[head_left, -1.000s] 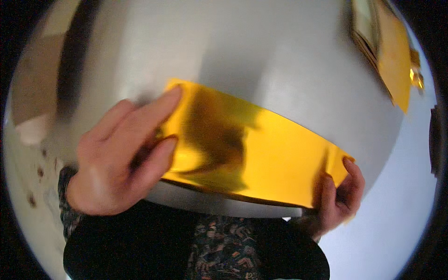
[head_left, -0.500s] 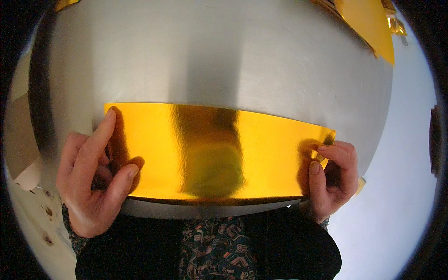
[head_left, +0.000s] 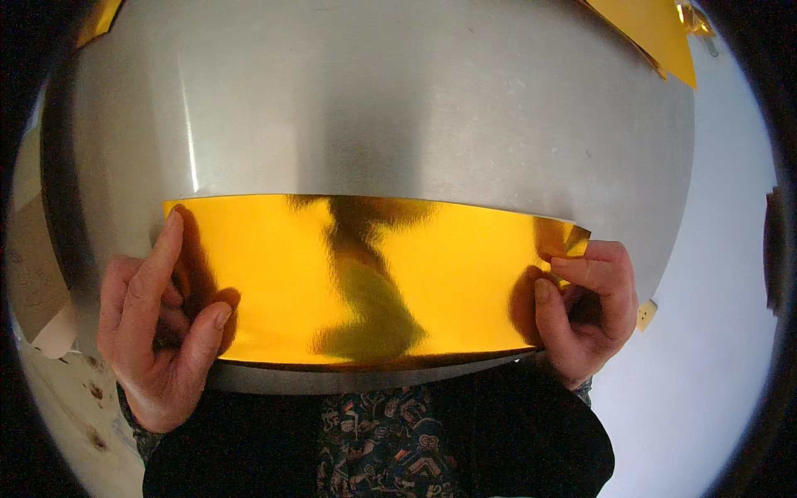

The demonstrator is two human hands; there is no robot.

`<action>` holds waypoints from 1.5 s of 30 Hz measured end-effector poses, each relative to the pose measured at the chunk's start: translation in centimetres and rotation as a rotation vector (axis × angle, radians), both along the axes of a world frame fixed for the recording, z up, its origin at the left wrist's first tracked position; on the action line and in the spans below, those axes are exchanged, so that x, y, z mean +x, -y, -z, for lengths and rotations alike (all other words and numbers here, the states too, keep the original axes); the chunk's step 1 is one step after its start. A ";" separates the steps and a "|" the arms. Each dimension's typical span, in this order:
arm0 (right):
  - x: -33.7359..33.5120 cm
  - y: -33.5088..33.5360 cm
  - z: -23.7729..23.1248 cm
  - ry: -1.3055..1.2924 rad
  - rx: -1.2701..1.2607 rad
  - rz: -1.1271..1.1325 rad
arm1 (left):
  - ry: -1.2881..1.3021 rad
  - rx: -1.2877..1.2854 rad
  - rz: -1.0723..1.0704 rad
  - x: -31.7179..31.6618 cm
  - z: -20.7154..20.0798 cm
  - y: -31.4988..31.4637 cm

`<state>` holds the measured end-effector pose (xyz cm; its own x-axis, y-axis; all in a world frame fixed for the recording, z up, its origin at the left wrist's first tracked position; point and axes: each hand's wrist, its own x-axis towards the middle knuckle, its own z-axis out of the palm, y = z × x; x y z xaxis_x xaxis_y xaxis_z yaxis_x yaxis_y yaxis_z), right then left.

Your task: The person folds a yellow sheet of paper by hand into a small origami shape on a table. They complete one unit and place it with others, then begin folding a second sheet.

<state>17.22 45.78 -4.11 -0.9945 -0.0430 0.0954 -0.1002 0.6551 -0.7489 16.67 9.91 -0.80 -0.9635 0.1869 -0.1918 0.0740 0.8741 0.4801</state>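
Note:
A shiny gold foil sheet (head_left: pixel 465 282), wide and slightly bowed, lies along the near edge of a brushed metal surface (head_left: pixel 249 108). My left hand (head_left: pixel 158 332) has hold of its left end, the index fingertip by the upper corner and the thumb lower down on the foil. The other fingers curl by the sheet's edge, partly hidden. At the opposite end my right hand (head_left: pixel 594 307) grips the edge between thumb and bent fingers, where the upper right corner curls up. Dark reflections of both hands show in the foil.
More gold sheets (head_left: pixel 656 37) lie at the far right, with a scrap of crinkled foil (head_left: pixel 696 18) beside them. Another gold piece (head_left: pixel 100 21) shows at the far left. A small yellowish piece (head_left: pixel 647 315) sits just beyond my right hand.
The foil's left end and my left hand have shifted left and nearer to me. The right end stays close to its place. Reflections in the foil have changed shape; the view has moved slightly.

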 end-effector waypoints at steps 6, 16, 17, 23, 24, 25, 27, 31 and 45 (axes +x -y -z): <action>0.1 0.0 -0.2 0.048 0.018 -0.007 | -0.024 -0.023 0.055 0.2 0.0 0.3; -0.1 -0.2 -0.1 -0.005 0.058 -0.089 | -0.025 -0.051 0.092 0.2 -0.1 0.6; -0.1 -0.1 0.0 -0.003 0.046 -0.092 | -0.021 -0.056 0.093 0.2 -0.1 0.7; -0.3 0.2 -0.3 0.013 0.069 -0.075 | -0.039 -0.066 0.120 0.3 0.0 1.2; -0.4 0.3 -0.4 0.011 0.076 -0.072 | -0.037 -0.078 0.123 0.3 0.0 1.2; -0.4 0.4 -0.5 0.017 0.080 -0.067 | -0.032 -0.079 0.122 0.3 0.0 1.3; -0.5 0.5 -0.7 0.033 0.082 -0.052 | -0.023 -0.085 0.117 0.3 0.0 1.3; -0.5 0.7 -0.8 0.054 0.075 -0.022 | -0.003 -0.076 0.094 0.4 -0.2 1.3; -0.5 0.7 -0.8 0.087 0.104 0.022 | 0.040 -0.085 0.017 0.4 -0.5 0.5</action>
